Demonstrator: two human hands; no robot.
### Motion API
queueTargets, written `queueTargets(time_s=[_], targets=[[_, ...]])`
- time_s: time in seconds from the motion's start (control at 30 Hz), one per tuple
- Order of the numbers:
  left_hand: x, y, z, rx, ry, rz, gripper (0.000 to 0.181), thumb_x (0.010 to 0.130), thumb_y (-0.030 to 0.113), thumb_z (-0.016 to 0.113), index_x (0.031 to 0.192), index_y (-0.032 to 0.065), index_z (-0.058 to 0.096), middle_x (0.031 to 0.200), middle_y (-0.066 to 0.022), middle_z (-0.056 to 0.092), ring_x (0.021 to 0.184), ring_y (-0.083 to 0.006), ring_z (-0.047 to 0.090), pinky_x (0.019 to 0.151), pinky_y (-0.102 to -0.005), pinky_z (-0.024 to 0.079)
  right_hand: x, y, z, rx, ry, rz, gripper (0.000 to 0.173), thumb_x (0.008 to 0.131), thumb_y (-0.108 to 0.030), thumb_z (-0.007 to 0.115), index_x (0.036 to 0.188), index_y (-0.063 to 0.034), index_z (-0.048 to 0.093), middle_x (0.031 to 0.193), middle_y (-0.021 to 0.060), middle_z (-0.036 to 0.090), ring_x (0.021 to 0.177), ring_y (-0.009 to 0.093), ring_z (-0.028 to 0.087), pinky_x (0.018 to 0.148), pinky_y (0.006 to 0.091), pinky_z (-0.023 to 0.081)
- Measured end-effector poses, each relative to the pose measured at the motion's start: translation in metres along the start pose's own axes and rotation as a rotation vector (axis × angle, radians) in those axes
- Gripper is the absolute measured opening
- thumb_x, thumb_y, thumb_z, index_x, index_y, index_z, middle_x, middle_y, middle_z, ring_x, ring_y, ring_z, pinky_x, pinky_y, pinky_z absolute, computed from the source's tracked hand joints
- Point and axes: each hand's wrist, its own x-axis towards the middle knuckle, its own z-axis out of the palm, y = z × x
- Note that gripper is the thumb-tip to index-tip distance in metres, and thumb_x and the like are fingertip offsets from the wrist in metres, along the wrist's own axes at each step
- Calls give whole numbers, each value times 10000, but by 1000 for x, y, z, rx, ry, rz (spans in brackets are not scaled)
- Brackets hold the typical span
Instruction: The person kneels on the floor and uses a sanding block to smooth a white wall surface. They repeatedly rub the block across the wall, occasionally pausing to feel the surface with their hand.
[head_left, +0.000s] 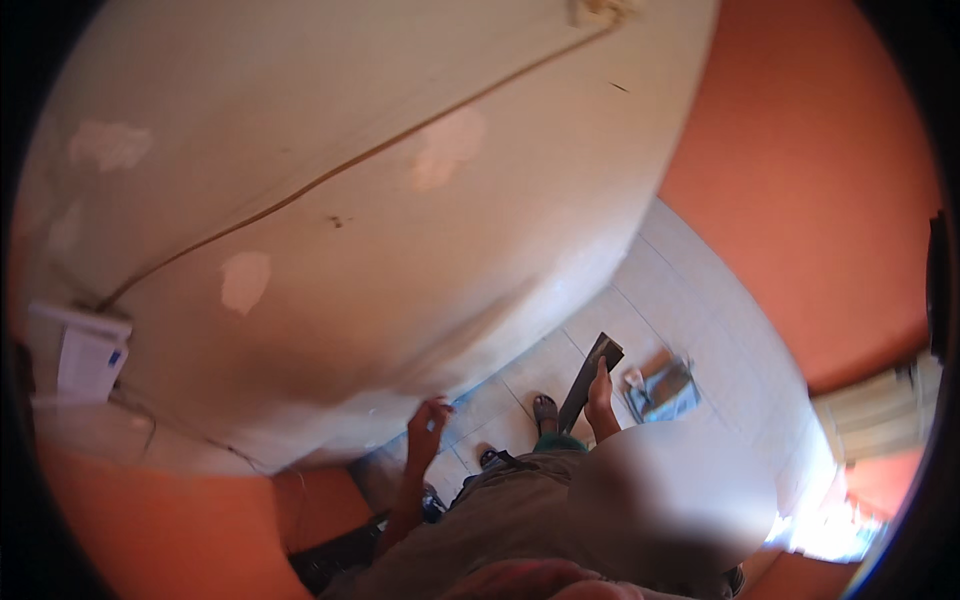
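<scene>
My right hand (600, 401) grips a long, dark, flat piece (589, 379), possibly a board or a bar; it slants over the floor, its upper end beyond my fingers. To the left, close to the pale wall (360, 300), my left hand (427, 424) is raised with its fingers curled and the fingertips near each other. Something small and pale may be at those fingertips, but it is too small to tell. Lighter patches (246, 281) mark the wall, and a thin cable (360, 159) runs slantwise across it.
An open box or tray (664, 390) with mixed things lies on the tiled floor (540, 352), right of my right hand. A white box-like unit (91, 360) is at the wall's far left. An orange wall (795, 195) rises at right. A black object (341, 551) stands at lower left.
</scene>
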Motion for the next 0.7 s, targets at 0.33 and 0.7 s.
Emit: queueTargets(time_s=[0.33,0.7], targets=[[131,196,-27,-139,808,935,266,919,183,586,1107,-2,558,1040,-120,575,896,-231,594,825,-348,460,2,-143,133,-209,-296,-207,754,989,-504,433,1495,22,245,1572,160,240,1451,248,230,1183,347,128],[199,254,-7,484,1360,889,443,641,16,816,1066,65,698,935,-60,542,913,-213,472,785,-356,444,59,-203,166,19,-311,-558,693,1027,-420,417,1485,60,218,1546,187,271,1392,293,315,1161,401,228]])
